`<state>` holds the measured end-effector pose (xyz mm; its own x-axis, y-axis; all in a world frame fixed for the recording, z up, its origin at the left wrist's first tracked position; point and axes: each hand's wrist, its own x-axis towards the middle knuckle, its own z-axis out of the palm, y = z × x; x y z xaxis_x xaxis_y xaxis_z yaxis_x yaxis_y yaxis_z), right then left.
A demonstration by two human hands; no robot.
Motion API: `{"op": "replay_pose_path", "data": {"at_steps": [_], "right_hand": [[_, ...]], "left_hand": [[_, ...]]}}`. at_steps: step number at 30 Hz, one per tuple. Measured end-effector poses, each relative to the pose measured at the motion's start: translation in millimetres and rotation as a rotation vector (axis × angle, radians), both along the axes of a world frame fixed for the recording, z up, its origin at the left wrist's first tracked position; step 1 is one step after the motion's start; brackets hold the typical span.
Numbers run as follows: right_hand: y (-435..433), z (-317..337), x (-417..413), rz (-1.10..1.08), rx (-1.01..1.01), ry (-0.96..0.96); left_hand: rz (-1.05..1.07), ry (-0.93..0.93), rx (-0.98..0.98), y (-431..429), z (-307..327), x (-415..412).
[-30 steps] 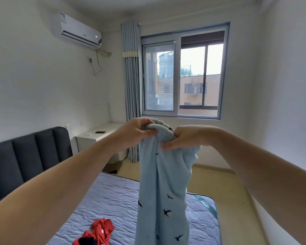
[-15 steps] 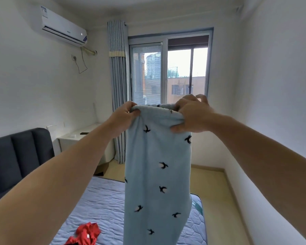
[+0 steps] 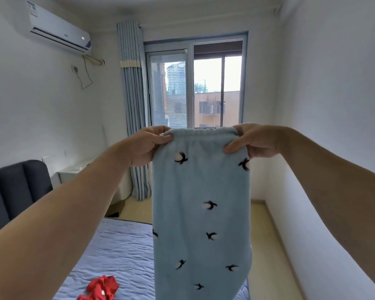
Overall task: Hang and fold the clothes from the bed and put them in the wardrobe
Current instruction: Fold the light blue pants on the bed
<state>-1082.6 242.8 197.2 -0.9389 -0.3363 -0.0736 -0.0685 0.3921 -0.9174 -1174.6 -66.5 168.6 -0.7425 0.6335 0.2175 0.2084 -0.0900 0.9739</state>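
Up at the grip, our left hand (image 3: pixel 148 146) and right hand (image 3: pixel 253 140) each pinch one end of the waistband (image 3: pixel 204 133), pulled flat between them. Below that the blue bird-print pants (image 3: pixel 201 213) hang over the bed (image 3: pixel 121 252), legs probably doubled up. A red garment (image 3: pixel 100 289) lies down-left.

The left hand (image 3: pixel 148 146) and the right hand (image 3: pixel 253 140) are both bare, with rounded knuckles and short, thick fingers (image 3: pixel 234 147) whose nails are too blurred to make out. Back from the fingers, the left forearm (image 3: pixel 78 213) and the right forearm (image 3: pixel 333 182) are uncovered and smooth along all the length that shows. Each broadens steadily away from the wrist under the wide-angle lens until it fills a lower corner of the view, and whatever is worn further up lies outside the frame.
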Motion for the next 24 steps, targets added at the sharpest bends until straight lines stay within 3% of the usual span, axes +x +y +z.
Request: {"op": "replay_pose_path", "data": {"at_steps": [4, 7, 11, 13, 15, 16, 19, 24], "right_hand": [[15.2, -6.2, -0.1, 0.170, -0.275, -0.068], [26.3, -15.4, -11.1, 0.233, -0.346, -0.084], [45.2, -35.1, -43.1, 0.231, -0.373, -0.129], [57.3, -48.6, -66.1, 0.120, -0.318, -0.163], [68.0, -64.7, -91.5, -0.060, -0.154, -0.136], [72.6, -72.7, -104.3, -0.182, -0.028, -0.084], [85.8, -95.8, -146.5, -0.500, 0.329, 0.074], [103.0, -114.4, -202.6, -0.673, 0.624, 0.249]], "left_hand": [[-0.228, -0.080, 0.056, -0.9, 6.4, -7.1], [-0.308, -0.137, 0.083, 9.5, -0.1, -21.8], [-0.271, -0.243, 0.051, 32.3, -20.0, -56.5], [-0.100, -0.259, 0.027, 52.5, -30.4, -74.4], [0.170, -0.126, -0.130, 78.7, -44.8, -91.5], [0.274, 0.023, -0.297, 92.4, -53.5, -99.9], [0.338, 0.524, -0.800, 132.0, -77.7, -125.9], [0.551, 0.964, -1.142, 187.7, -85.9, -170.8]]}}
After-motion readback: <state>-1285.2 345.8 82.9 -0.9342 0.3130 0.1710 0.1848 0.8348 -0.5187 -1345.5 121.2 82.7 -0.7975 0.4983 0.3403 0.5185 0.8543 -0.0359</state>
